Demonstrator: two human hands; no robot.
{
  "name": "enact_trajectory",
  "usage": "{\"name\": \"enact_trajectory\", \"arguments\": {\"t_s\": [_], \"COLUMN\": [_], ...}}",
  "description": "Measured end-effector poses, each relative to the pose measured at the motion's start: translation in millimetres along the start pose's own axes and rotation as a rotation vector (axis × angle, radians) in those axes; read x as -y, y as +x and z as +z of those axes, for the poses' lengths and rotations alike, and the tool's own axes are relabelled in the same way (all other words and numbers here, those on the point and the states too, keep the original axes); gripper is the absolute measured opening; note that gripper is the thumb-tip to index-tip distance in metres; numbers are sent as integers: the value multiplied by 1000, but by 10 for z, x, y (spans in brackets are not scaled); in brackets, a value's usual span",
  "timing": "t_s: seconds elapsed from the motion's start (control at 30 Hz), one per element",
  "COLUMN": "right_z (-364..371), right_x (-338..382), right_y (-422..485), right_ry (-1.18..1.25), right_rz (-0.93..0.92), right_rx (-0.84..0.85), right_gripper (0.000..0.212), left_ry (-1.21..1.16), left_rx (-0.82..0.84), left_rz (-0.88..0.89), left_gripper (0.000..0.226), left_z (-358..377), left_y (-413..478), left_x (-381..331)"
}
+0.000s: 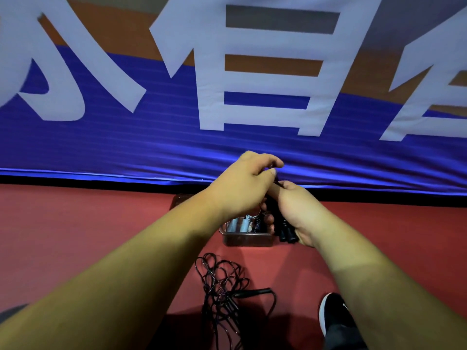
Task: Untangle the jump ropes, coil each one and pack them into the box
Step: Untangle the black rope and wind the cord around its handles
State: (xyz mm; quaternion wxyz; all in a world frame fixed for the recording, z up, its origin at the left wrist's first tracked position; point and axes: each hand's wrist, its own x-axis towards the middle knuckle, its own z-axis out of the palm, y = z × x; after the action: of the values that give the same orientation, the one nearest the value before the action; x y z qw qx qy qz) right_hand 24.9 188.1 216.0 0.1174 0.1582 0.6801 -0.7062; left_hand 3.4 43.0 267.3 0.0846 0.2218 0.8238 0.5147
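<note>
My right hand [295,210] grips the two black handles of a jump rope [285,231], held together and hanging above the box. My left hand [247,183] is raised just above it, fingers curled and pinching the thin black cord near my right thumb. Below both hands sits the small brown box [247,239] on the red floor, holding light blue handles [238,224] and a black coiled piece. A tangled black jump rope [222,286] with one black handle lies on the floor in front of the box.
A blue and orange banner [151,147] with large white characters hangs right behind the box, its lower edge meeting the red floor. My black shoe [333,314] stands at the lower right, close to the tangled rope.
</note>
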Motion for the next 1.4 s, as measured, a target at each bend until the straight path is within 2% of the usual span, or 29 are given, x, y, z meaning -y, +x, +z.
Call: {"name": "enact_trajectory", "arguments": {"t_s": [0.1,0.17,0.37,0.47,0.57,0.7,0.77,0.9,0.97,1.13,1.27,1.4], "right_z": [8,32,12,27,66,105,138,195,221,222,158,145], "right_x": [31,57,136,148,154,206,216,201,181,129,114,95], "right_y": [10,-7,-76,-91,-84,-103,-134,-156,-151,-108,-72,-66], "right_ry": [68,130,280,282,280,222,163,16,-48,-290,-303,-318], "right_rz": [15,27,56,43,9,-107,-187,-283,-287,-345,-333,-323], "right_rx": [-26,-25,92,27,-60,-89,-81,-81,-96,-196,-203,-179], "right_gripper": [24,21,45,55,51,31,20,19,21,17,19,22], "left_ry": [10,-118,-305,-492,-637,-549,-674,-923,-871,-748,-701,-638], "left_rx": [-74,-75,-34,72,156,-143,-225,-355,-359,-353,-255,-302], "left_rz": [-7,-59,-156,-201,-254,-282,-352,-449,-465,-474,-410,-398], "left_gripper": [42,46,31,13,23,34,27,10,5,14,11,8], "left_z": [-32,-74,-214,-233,-221,-222,-158,3,34,35,24,-19], "left_y": [-12,-21,-48,-124,-138,-11,18,32,23,76,78,72], "left_x": [7,27,34,-21,14,218,264,276,236,149,186,230]}}
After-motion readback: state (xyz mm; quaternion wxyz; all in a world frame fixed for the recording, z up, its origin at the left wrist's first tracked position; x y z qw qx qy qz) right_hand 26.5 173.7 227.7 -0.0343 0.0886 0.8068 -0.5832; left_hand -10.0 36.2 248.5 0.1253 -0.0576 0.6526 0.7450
